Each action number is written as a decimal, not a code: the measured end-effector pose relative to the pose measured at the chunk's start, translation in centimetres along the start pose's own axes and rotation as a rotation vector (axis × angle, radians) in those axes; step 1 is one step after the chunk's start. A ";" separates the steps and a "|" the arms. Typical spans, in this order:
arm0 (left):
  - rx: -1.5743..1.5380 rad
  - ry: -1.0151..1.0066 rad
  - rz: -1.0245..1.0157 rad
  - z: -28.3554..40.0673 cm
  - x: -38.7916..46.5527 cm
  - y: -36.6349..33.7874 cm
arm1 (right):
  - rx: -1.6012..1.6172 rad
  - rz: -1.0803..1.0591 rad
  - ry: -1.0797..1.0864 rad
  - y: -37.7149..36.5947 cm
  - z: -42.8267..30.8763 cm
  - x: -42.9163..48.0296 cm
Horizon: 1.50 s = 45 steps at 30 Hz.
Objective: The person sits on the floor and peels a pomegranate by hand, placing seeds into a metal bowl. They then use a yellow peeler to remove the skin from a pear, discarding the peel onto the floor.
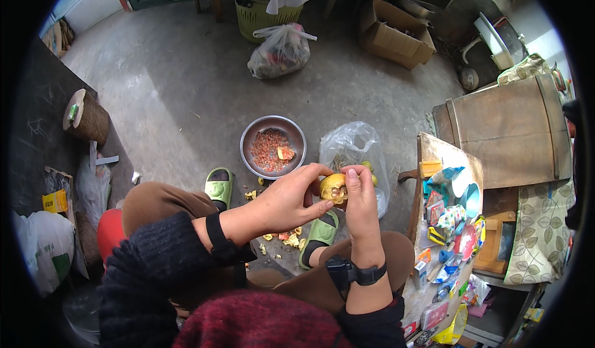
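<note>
Between my two hands is a yellow pomegranate [332,189] with part of its rind broken away. My left hand [290,190] grips it from the left, thumb below. From the right, my right hand [360,197] holds it with the thumb on top. A steel bowl [247,158] on the floor beyond my hands holds loose pomegranate seeds [268,148] and one piece of pomegranate [285,153]. Right of the bowl, a clear plastic bag [354,134] lies open with yellow-green fruits [367,166] in it. Pieces of rind [292,240] lie on the floor between my feet.
A cluttered low table [451,155] stands close on my right, a wooden cabinet [506,125] behind it. Farther ahead are a tied plastic bag [281,53], a green basket [248,20] and a cardboard box [395,36]. A log stump [90,118] stands at left.
</note>
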<state>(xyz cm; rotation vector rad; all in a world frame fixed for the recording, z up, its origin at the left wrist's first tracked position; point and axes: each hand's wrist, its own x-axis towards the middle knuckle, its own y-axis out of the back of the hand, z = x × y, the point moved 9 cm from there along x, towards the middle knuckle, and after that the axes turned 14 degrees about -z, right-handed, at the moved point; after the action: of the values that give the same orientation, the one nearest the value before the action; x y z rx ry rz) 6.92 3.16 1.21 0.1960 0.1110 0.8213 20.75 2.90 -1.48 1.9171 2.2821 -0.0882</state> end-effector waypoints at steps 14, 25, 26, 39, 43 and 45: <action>-0.019 0.094 -0.003 -0.7 -0.1 1.0 | 0.191 -0.054 -0.029 -1.5 0.3 0.1; 0.193 -0.093 -0.012 1.5 -0.2 0.4 | 0.154 -0.142 -0.062 -1.6 0.2 -0.4; 0.221 -0.105 0.001 1.6 -0.3 0.5 | 0.117 -0.150 -0.035 -1.7 -0.1 -0.3; -0.160 0.107 -0.114 -1.1 0.1 -1.2 | -0.199 -0.014 0.121 -1.6 -2.9 -1.0; -0.157 0.175 -0.171 -1.4 -0.2 -1.7 | -0.215 -0.044 0.114 -1.9 -2.7 -0.9; -0.135 0.146 -0.151 -1.2 -0.2 -1.7 | -0.240 -0.050 0.126 -2.0 -2.7 -0.9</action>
<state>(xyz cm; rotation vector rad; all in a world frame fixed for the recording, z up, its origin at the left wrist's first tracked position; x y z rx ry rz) 7.79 2.11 -0.36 0.0004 0.2045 0.6894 18.67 2.06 1.24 1.7905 2.2964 0.2959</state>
